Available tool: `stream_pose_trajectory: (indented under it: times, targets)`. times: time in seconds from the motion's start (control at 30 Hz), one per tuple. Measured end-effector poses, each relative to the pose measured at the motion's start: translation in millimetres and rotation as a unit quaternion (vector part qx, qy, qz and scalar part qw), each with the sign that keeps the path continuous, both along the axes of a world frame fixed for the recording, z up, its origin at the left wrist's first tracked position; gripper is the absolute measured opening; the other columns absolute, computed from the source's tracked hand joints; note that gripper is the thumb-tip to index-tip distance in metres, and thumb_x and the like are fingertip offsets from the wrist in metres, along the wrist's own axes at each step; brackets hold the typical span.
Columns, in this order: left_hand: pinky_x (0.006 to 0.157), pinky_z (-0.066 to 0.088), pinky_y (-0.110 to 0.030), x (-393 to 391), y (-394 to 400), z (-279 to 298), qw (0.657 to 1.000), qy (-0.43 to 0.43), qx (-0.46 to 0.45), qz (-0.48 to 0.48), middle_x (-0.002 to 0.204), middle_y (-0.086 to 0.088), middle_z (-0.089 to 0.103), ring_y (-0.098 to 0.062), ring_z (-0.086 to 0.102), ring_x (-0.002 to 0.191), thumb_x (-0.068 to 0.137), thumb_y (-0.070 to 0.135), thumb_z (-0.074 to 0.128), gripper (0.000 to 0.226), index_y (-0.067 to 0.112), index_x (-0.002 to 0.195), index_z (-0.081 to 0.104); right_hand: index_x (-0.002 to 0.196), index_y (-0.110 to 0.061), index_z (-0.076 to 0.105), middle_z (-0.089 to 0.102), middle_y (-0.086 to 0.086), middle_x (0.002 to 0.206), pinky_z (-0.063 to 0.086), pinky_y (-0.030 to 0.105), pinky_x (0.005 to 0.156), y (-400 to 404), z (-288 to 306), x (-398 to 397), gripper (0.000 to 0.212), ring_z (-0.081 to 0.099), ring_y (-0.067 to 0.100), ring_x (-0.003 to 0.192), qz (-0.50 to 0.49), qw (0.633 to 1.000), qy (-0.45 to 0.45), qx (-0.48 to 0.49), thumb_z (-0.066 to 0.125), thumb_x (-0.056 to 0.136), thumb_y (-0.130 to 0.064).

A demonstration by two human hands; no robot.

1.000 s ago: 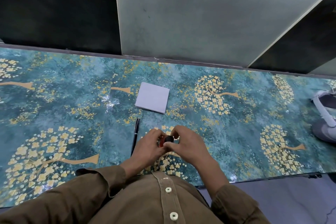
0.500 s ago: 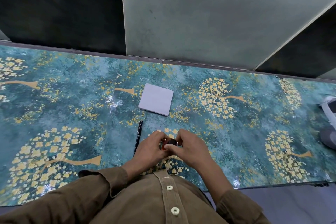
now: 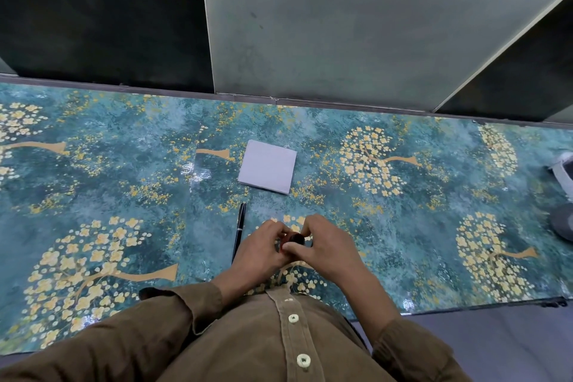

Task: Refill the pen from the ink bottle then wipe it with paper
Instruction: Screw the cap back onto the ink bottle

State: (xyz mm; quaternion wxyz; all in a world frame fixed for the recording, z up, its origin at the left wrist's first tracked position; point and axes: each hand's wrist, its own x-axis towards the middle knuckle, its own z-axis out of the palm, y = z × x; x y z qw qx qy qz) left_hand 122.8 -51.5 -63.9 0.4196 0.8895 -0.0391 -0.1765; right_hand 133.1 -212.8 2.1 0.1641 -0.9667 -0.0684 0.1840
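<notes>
Both hands on the ink bottle

Our left hand [image 3: 259, 253] and right hand [image 3: 325, 246] grip the small dark-capped ink bottle [image 3: 295, 239]; the slim black pen [image 3: 239, 231] lies at its nine o'clock, the square white paper [image 3: 268, 166] at eleven.

Little has altered on the table itself. The right hand [image 3: 322, 245] has shifted its hold on the ink bottle [image 3: 294, 240]: its thumb now lies across the near side of the dark cap, where a second ago its fingers arched over the top. The left hand [image 3: 263, 250] has closed in tighter against the bottle's side (only the cap shows between the fingers).
</notes>
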Motion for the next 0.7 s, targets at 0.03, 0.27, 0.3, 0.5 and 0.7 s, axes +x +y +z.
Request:
stream_pose_trajectory:
  times: [0.03, 0.27, 0.3, 0.5, 0.7]
  targets:
    - [0.074, 0.053, -0.037, 0.2, 0.1, -0.8, 1.000, 0.000, 0.001, -0.001, 0.102, 0.011, 0.059, -0.012, 0.061, 0.088, 0.069, 0.068, 0.064, 0.049, 0.034, 0.104, 0.059, 0.093, -0.025, 0.050, 0.054, -0.008, 0.092, 0.043, 0.037, 0.066, -0.4, -1.3, -0.1, 0.046, 0.055, 0.019, 0.078, 0.000, 1.000, -0.006, -0.006, 0.064, 0.079, -0.067]
    - [0.067, 0.044, -0.028, -0.5, 0.4, 0.8, 1.000, -0.004, 0.003, -0.002, 0.100, 0.011, 0.055, -0.010, 0.057, 0.084, 0.071, 0.072, 0.064, 0.054, 0.030, 0.105, 0.058, 0.120, -0.037, 0.059, 0.053, -0.013, 0.112, 0.051, 0.034, 0.079, -5.1, -0.2, 0.5, 0.038, 0.060, 0.011, 0.089, 0.035, 0.997, 0.034, 0.062, 0.071, 0.084, -0.037]
    - [0.066, 0.043, -0.028, -0.5, 0.2, 1.2, 1.000, -0.004, 0.004, -0.002, 0.099, 0.011, 0.055, -0.010, 0.056, 0.083, 0.071, 0.072, 0.063, 0.054, 0.030, 0.104, 0.058, 0.118, -0.036, 0.061, 0.054, -0.013, 0.110, 0.050, 0.033, 0.079, -4.5, 0.0, 0.6, 0.033, 0.059, 0.011, 0.088, 0.037, 0.997, 0.034, 0.061, 0.070, 0.086, -0.035]
    - [0.075, 0.053, -0.038, -0.1, -0.4, -2.1, 1.000, -0.005, 0.008, -0.001, 0.103, 0.010, 0.059, -0.012, 0.061, 0.088, 0.070, 0.072, 0.059, 0.052, 0.032, 0.104, 0.059, 0.091, -0.026, 0.052, 0.060, -0.006, 0.091, 0.043, 0.035, 0.064, 0.9, 1.0, 1.3, 0.035, 0.057, 0.017, 0.078, 0.003, 1.000, 0.006, 0.010, 0.065, 0.084, -0.057]
    - [0.075, 0.052, -0.033, -0.5, -0.2, -2.3, 1.000, -0.005, 0.009, -0.004, 0.104, 0.011, 0.059, -0.010, 0.060, 0.088, 0.070, 0.072, 0.064, 0.053, 0.032, 0.106, 0.059, 0.112, -0.033, 0.056, 0.058, -0.012, 0.107, 0.050, 0.034, 0.072, -6.7, 1.0, 0.9, 0.045, 0.059, 0.012, 0.082, 0.021, 0.999, 0.013, 0.032, 0.070, 0.078, -0.059]
